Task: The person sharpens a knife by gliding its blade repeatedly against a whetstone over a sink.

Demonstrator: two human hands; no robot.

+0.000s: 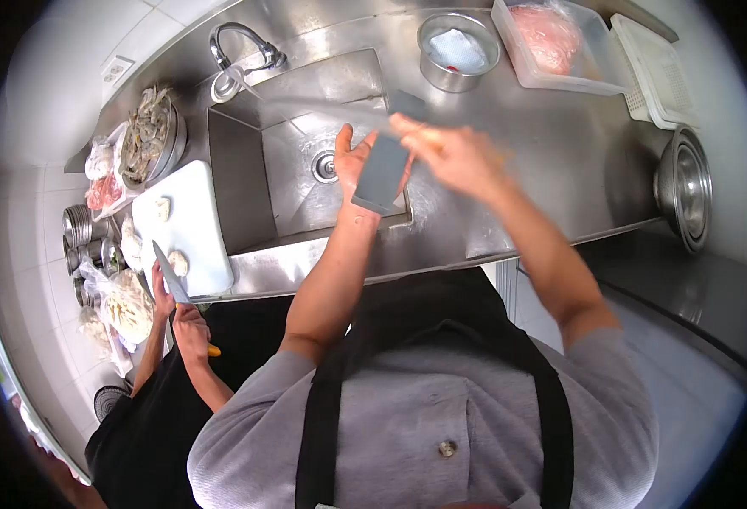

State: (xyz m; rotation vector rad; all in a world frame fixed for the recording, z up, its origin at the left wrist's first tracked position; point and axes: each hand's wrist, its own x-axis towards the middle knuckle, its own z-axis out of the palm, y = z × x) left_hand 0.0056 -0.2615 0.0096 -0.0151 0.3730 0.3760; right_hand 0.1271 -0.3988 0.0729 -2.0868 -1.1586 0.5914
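A grey sharpening stone [382, 174] lies across the palm of my left hand [354, 163], held above the sink, the thumb up at its left side. My right hand [454, 154] is wrapped round the orange handle of a knife [331, 109]. Motion blurs its long blade, which points left near the far end of the stone; whether blade and stone touch I cannot tell. Just beyond the stone, a second grey block [409, 103] shows partly behind the blade.
Left of the sink [238, 182], a co-worker's hands [188, 327] hold another knife [170, 271] at a white cutting board [188, 220]. A bowl of shrimp [148, 136], a faucet [246, 51], a metal pot [458, 81], a plastic tub [590, 81] and steel bowls [688, 191] stand around.
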